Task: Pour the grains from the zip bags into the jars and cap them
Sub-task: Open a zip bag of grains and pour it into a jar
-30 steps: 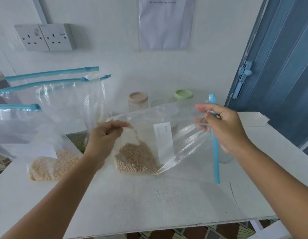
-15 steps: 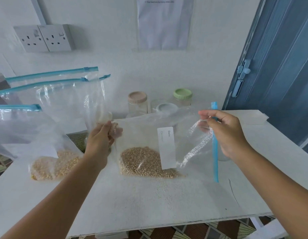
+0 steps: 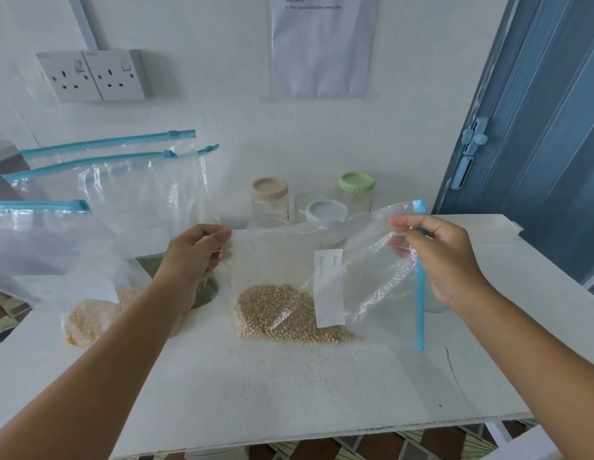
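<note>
Obs., nearest first: bare white table (image 3: 289, 386) in front of me. On it, the zip bag (image 3: 322, 270) lies on its side, blue zip strip (image 3: 419, 293) running vertically at the right end. My right hand (image 3: 445, 260) pinches the plastic just beside that strip, near its top; my left hand (image 3: 192, 260) pinches the opposite, closed end. Both grips narrow, on film only.

Change over the last second: the tan grains (image 3: 289, 313) were heaped in the left corner with the bag raised on a slant; now the bag sits lower and flatter and the grains have spread along the bottom edge. The white label (image 3: 329, 287) has come to face me. Zip looks still closed (I cannot confirm this from here).

Left of my forearm: a bag of paler grains (image 3: 89, 320), and two more bags standing behind it.

Behind the held bag: three jars near the wall, with pink lid (image 3: 269, 189), grey lid (image 3: 326, 210) and green lid (image 3: 356, 182), all still capped.

Judgement: grains settled away from the mouth, so opening the zip is the next step. No pouring done yet.
</note>
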Demonstrator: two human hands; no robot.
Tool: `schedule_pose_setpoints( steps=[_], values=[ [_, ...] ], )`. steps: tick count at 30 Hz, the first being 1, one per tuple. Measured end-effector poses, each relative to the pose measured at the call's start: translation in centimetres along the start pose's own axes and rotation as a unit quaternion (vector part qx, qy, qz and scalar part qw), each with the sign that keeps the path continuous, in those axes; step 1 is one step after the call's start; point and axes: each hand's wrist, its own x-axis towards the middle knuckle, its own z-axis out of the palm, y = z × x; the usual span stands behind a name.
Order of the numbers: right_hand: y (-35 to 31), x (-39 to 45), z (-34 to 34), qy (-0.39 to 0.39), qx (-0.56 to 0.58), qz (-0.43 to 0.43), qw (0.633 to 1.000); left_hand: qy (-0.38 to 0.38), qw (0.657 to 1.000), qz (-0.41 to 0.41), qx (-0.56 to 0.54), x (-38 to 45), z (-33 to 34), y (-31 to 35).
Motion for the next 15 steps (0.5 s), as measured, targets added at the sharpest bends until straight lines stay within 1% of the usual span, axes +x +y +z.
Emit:
schedule_pose_setpoints(
  steps=[5, 10, 12, 15],
  values=[
    [-0.2, -0.1, 0.1, -0.001, -0.004, 0.003, 1.0, 0.026, 0.999, 0.026, 0.02, 0.5, -0.1, 0.4],
    [-0.2, -0.2, 0.2, 0.003, -0.011, 0.007, 1.0, 0.011, 0.996, 0.048, 0.069, 0.8, -0.3, 0.6],
    [-0.2, -0.2, 0.2, 0.005, -0.013, 0.005, 1.0, 0.041, 0.995, 0.056, 0.065, 1.0, -0.5, 0.5],
    [-0.2, -0.2, 0.1, 0.011, -0.015, 0.0, 1.0, 0.12, 0.99, 0.075, 0.022, 1.0, -0.4, 0.3]
  ],
)
